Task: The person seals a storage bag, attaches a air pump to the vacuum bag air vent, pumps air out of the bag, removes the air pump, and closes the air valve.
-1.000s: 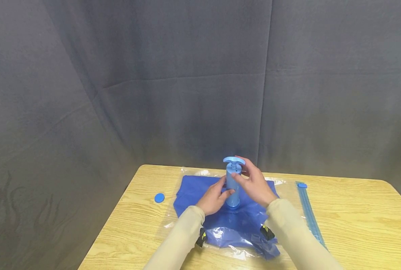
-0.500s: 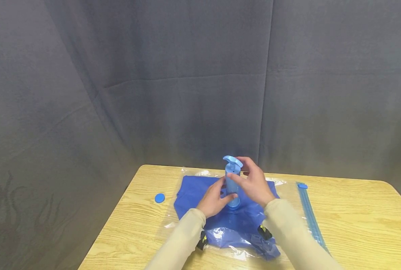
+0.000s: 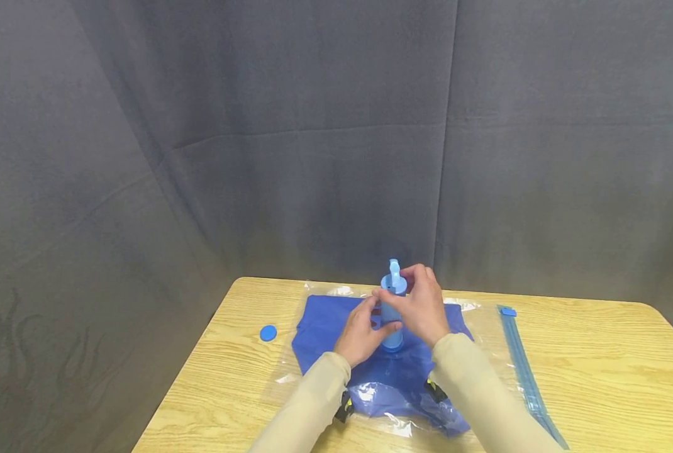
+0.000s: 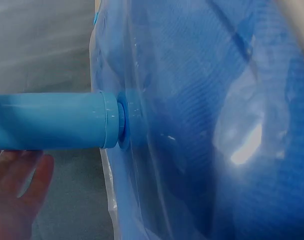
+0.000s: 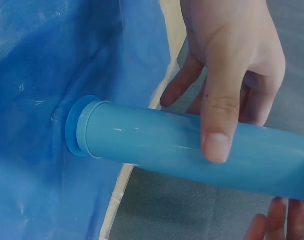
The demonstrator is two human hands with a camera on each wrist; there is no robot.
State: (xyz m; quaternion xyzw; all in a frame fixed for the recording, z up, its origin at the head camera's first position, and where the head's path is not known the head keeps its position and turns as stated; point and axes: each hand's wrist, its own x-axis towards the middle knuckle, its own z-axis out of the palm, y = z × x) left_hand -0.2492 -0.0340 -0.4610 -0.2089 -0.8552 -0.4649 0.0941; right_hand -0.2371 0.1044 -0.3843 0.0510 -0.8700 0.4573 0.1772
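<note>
A light blue hand pump (image 3: 392, 313) stands upright on a clear plastic bag (image 4: 246, 125). Its base meets a round blue valve (image 5: 74, 125) on the bag's surface. Inside the bag lies blue cloth (image 3: 325, 314). My left hand (image 3: 360, 333) holds the pump's barrel, thumb in front and fingers behind. Above it, my right hand (image 3: 424, 308) grips the top of the barrel, just below the T-shaped handle (image 3: 394, 270), which is seen edge-on. In the right wrist view only the fingertips (image 5: 276, 220) of my right hand show.
A blue round cap (image 3: 268, 333) lies on the wooden table (image 3: 608, 365) left of the bag. Along the bag's right side runs a blue zip strip (image 3: 520, 358), its slider (image 3: 507, 312) at the far end. A grey curtain (image 3: 325, 189) hangs behind the table.
The pump has turned about its upright axis, its handle going from broadside to edge-on. My right hand has twisted with it, its forearm shifting left. The left hand still holds the barrel.
</note>
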